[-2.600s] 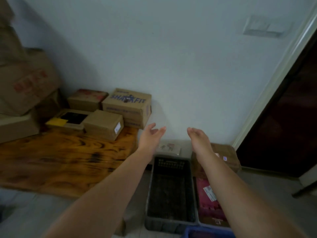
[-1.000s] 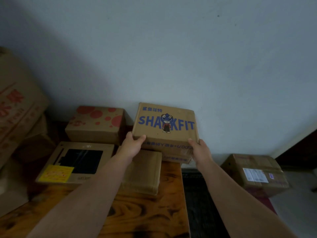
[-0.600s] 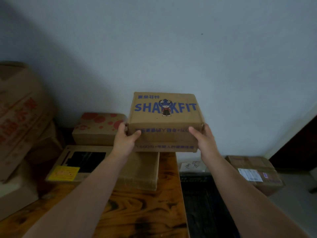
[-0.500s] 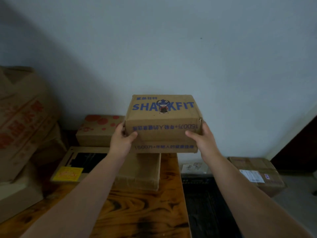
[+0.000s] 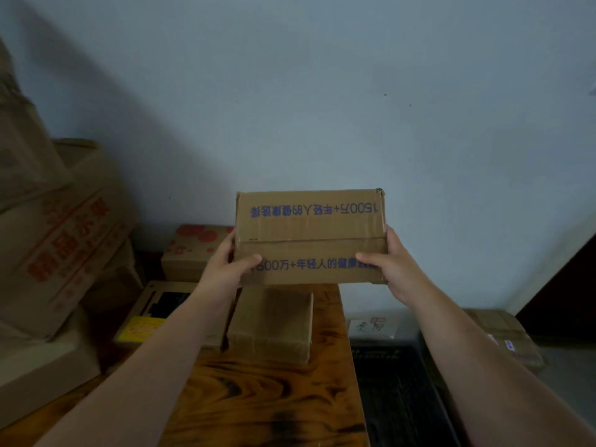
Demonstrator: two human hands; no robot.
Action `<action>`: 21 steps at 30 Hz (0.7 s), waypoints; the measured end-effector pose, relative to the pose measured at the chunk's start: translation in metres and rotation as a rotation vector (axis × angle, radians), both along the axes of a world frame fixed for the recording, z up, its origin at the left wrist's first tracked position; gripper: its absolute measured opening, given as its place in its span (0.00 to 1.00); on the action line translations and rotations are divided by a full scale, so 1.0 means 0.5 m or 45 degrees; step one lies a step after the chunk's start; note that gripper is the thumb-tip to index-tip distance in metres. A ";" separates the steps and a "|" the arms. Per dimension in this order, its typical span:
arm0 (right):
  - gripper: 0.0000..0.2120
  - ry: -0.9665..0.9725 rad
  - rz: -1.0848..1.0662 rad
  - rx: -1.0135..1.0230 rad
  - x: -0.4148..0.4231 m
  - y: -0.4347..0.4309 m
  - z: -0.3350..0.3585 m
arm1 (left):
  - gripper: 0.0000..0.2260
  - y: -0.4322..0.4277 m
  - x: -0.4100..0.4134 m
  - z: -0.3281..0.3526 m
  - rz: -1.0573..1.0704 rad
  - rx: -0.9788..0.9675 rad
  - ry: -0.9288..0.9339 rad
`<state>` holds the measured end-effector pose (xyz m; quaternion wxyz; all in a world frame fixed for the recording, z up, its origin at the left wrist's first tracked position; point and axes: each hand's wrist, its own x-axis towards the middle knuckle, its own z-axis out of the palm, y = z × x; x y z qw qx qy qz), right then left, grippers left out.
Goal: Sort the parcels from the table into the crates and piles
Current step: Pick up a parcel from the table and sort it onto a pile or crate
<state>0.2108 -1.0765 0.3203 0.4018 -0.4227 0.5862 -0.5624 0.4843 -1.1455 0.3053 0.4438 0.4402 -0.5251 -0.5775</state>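
Pale wall (image 5: pixel 322 91) and brown wooden table (image 5: pixel 258 401) behind: two hands are holding a brown cardboard parcel with blue printed characters (image 5: pixel 309 230).
In the head view, the left hand (image 5: pixel 225 269) and the right hand (image 5: pixel 392 269) are gripping the parcel's two ends, thumbs curling over its near face; it is hanging above a plain brown cardboard box (image 5: pixel 274 321) on the table, and a black plastic crate (image 5: pixel 396 398) is standing right of the table.
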 end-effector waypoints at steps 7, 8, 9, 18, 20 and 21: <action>0.22 0.102 -0.275 0.189 0.025 -0.011 0.022 | 0.29 0.002 0.027 0.003 -0.095 -0.120 -0.095; 0.21 0.102 -0.263 0.202 0.025 -0.010 0.026 | 0.31 0.001 0.032 0.001 -0.103 -0.141 -0.133; 0.19 0.102 -0.240 0.211 0.025 -0.008 0.029 | 0.31 0.001 0.036 -0.001 -0.098 -0.160 -0.162; 0.21 0.058 0.036 0.112 0.036 0.012 0.025 | 0.11 -0.001 0.047 0.013 0.100 -0.167 0.005; 0.22 0.044 0.064 0.085 0.036 0.013 0.016 | 0.10 0.005 0.047 0.017 0.101 -0.174 0.037; 0.23 0.038 0.057 0.075 0.036 0.013 0.010 | 0.11 0.008 0.046 0.019 0.094 -0.175 0.039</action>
